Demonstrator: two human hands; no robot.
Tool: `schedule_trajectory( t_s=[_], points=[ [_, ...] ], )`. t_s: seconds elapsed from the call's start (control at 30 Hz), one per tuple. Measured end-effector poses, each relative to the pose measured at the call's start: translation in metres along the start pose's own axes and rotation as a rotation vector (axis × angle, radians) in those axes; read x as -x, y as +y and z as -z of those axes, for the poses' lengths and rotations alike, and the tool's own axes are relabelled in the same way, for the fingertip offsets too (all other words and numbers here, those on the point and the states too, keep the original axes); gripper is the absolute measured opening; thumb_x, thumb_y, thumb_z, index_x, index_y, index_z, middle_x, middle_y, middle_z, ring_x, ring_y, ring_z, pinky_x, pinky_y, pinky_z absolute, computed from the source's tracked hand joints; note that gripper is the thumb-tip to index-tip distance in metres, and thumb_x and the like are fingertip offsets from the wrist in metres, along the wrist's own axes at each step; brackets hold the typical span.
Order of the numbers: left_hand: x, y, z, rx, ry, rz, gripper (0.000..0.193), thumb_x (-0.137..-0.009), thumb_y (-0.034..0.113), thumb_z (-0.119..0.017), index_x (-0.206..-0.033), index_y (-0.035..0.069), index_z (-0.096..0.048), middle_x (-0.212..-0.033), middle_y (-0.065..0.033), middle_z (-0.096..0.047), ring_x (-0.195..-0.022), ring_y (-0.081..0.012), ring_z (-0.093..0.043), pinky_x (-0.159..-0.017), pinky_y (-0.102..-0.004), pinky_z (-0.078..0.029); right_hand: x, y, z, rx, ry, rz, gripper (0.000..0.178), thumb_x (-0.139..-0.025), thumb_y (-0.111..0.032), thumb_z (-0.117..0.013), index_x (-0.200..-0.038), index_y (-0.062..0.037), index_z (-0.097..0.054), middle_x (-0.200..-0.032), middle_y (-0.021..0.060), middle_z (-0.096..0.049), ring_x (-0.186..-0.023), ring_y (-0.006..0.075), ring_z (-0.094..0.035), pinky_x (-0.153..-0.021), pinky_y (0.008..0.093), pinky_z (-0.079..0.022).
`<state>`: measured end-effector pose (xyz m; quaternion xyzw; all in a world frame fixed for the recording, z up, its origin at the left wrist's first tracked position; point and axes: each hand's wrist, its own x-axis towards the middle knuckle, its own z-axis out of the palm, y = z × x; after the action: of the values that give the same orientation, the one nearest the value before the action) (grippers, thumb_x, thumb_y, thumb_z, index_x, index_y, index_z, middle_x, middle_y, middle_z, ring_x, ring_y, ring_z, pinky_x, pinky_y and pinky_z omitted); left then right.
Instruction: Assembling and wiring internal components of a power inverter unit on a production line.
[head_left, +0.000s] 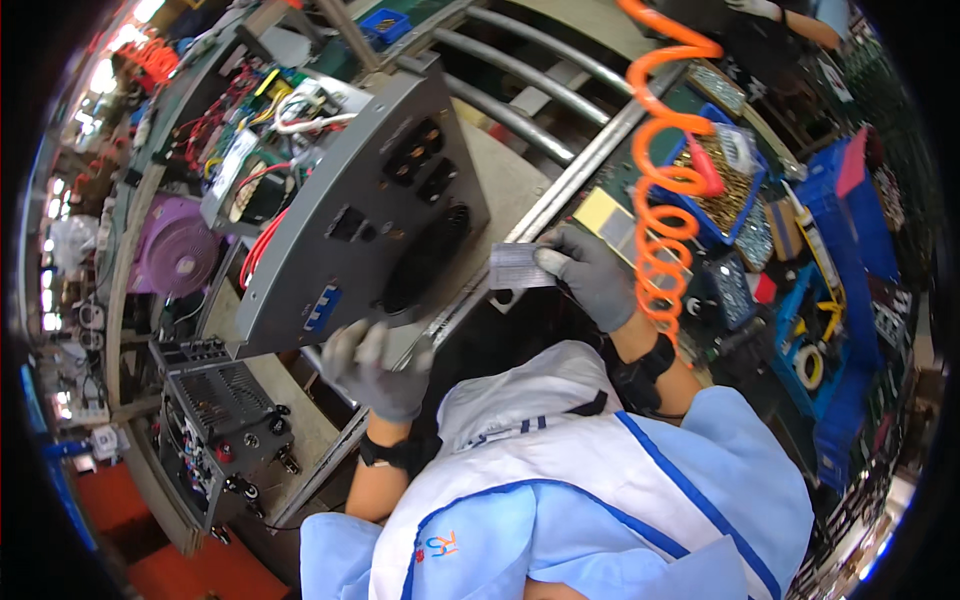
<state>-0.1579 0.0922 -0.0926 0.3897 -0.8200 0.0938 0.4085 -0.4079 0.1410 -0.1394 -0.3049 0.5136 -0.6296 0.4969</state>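
Conveyor rollers point(522, 77) lie beyond the grey chassis panel point(330, 225); right of it, my right grip point(595, 278) pinches a silvery sheet point(513, 267), long axis toward it; my left grip point(385, 368), nearer it, is loosely open.

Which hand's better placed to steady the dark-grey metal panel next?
Probably left. The grey-gloved left hand is beside the dark-grey metal panel, nothing clearly visible in its grasp. The grey-gloved right hand is farther off, pinching a flat silvery rectangle.
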Motion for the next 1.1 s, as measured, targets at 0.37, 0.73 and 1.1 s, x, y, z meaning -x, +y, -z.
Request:
schedule_trajectory(
  t_s=[0.37, 0.73, 1.1],
  points=[
    [0.068, -0.059, -0.052, 0.627, 0.134, 0.473, 0.039, -0.086, 0.012, -0.048, -0.12, -0.002, -0.035, -0.111, -0.0156, -0.05, -0.095, -0.0212, -0.051, -0.083, -0.0305, -0.04, -0.035, 0.034, -0.095, 0.192, -0.286, 0.739, 0.023, -0.084, -0.022, -0.056, -0.087, 0.0011, -0.054, -0.077, 0.0053, -0.055, -0.072, 0.0107, -0.051, -0.066, 0.0236, -0.042],
    [0.067, -0.075, -0.063, 0.449, 0.189, 0.375, 0.037, -0.087, 0.019, -0.049, -0.12, 0.005, -0.04, -0.098, -0.02, -0.057, -0.088, -0.0322, -0.059, -0.072, -0.0352, -0.047, -0.053, 0.032, -0.147, 0.455, -0.177, 1.096, 0.015, -0.078, -0.015, -0.059, -0.08, -0.0014, -0.055, -0.076, 0.0131, -0.057, -0.073, 0.0316, -0.054, -0.064, 0.0349, -0.043],
    [0.066, -0.077, -0.065, 0.386, 0.22, 0.331, 0.029, -0.087, 0.013, -0.048, -0.114, 0.003, -0.042, -0.09, -0.017, -0.059, -0.081, -0.0273, -0.061, -0.069, -0.033, -0.047, -0.048, 0.023, -0.158, 0.562, -0.102, 1.214, 0.014, -0.077, -0.016, -0.059, -0.079, -0.0033, -0.055, -0.076, 0.0111, -0.058, -0.075, 0.031, -0.053, -0.066, 0.0374, -0.041]
  ],
)
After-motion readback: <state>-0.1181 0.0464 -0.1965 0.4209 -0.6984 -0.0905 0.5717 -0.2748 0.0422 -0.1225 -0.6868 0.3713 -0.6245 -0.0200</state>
